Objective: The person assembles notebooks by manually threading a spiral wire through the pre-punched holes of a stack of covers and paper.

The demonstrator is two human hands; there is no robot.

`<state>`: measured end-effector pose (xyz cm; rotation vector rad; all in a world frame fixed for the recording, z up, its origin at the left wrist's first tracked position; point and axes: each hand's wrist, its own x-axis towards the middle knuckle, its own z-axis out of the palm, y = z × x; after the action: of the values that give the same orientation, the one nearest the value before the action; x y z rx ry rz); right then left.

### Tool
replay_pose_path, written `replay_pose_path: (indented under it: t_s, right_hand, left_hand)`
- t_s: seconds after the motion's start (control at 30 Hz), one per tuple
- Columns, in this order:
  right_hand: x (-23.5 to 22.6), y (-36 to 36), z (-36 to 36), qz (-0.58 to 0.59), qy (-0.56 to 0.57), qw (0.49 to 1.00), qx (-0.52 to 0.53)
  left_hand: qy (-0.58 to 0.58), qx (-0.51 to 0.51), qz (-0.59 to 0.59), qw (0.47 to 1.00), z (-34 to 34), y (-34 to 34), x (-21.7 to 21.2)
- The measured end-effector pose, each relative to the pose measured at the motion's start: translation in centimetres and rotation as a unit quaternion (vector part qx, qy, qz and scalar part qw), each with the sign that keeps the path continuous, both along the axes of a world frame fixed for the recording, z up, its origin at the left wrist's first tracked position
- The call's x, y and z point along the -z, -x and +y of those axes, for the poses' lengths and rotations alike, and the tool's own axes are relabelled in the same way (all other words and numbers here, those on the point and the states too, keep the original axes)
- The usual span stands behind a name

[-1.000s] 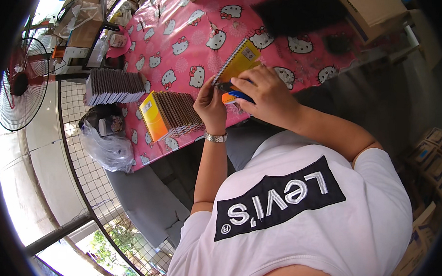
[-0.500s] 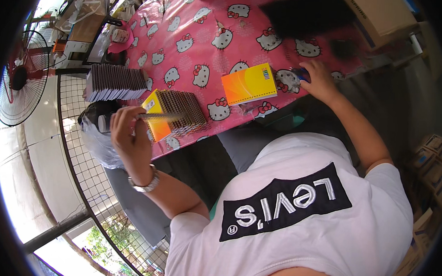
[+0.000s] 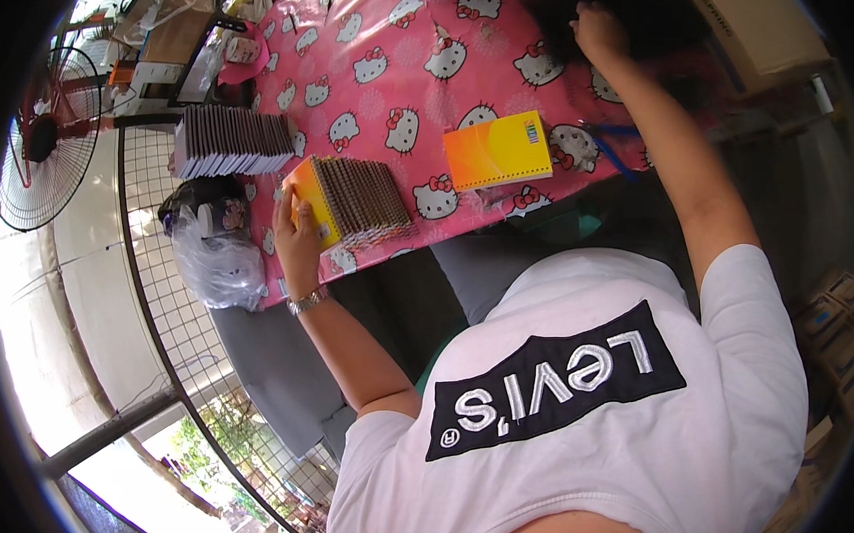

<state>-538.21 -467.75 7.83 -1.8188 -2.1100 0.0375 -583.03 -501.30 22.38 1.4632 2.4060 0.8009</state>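
My left hand (image 3: 298,240) lies against the end cover of a row of spiral notebooks (image 3: 361,199) standing on edge, its fingers stretched along the yellow and orange cover. Farther out on the right, my right hand (image 3: 601,34) reaches over a black patch (image 3: 554,13) on the table. Its fingers are curled together, and anything between them is too small to make out. Between the hands lies a yellow and orange spiral notebook (image 3: 499,152), flat on the pink tablecloth (image 3: 372,107). Beside it are two thin blue arms of an object (image 3: 616,130) whose kind is unclear.
A second row of dark-edged notebooks (image 3: 234,141) stands at the left, behind the first. A clear plastic bag (image 3: 219,267) hangs by the table's left edge. A cardboard box (image 3: 766,38) is at the far right, and a fan (image 3: 44,140) stands at the far left.
The notebook that my left hand held is now out of its grip, and the hand rests against the row. My right hand has moved away from the blue object to the far black patch.
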Motion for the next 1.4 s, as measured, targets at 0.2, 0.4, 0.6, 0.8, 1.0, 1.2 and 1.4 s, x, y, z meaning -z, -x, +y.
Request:
replay_pose_path:
  t_s: [0.2,0.4,0.6,0.8,1.0,1.2,1.4]
  right_hand:
    - [-0.8,-0.6,-0.1,0.180,-0.059,0.981,0.046]
    - [-4.8,-3.8,-2.7,0.395,-0.049,0.915,-0.060]
    - [-9.0,-0.2,-9.4,0.419,-0.042,0.889,-0.181]
    - [-7.7,-4.3,-12.4,0.410,0.004,0.901,-0.145]
    - [-8.4,-4.5,-15.2,0.421,0.055,0.898,-0.118]
    - [-6.4,-1.9,-16.7,0.471,0.129,0.858,-0.158]
    - [-5.5,0.8,-17.4,0.486,0.157,0.843,-0.168]
  left_hand:
    - [0.038,-0.091,-0.089,0.991,-0.3,-0.7,-0.4]
    - [0.021,-0.021,0.400,0.916,1.3,-2.7,-3.4]
    - [-0.020,0.461,0.113,0.880,9.3,-22.3,-1.9]
    - [0.080,0.491,0.138,0.857,10.9,-23.2,1.8]
    - [0.042,0.496,0.075,0.864,11.4,-22.4,2.8]
    - [-0.019,0.456,0.037,0.889,10.8,-21.8,3.6]
    - [-0.057,0.413,-0.013,0.909,9.6,-21.5,5.5]
